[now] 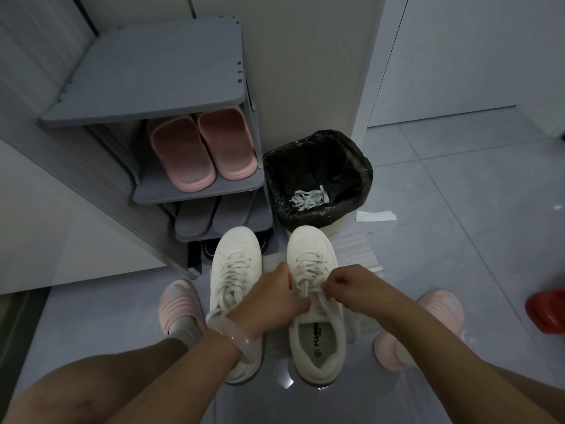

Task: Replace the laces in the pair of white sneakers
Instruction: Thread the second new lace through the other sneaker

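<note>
Both hands (308, 296) pinching laces (308, 290) over glossy grey tiled floor (458, 209), shoe rack (159, 84) beyond.

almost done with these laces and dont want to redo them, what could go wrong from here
1. Both hands, left hand and right hand, pinch the flat white lace on the right white sneaker; uneven pulls could leave its ends unequal.
2. The left white sneaker has loose laces spilling over its side; they might snag on the pink translucent bangle.
3. The old white laces lie in the black-lined bin, so no spare is at hand.
</note>
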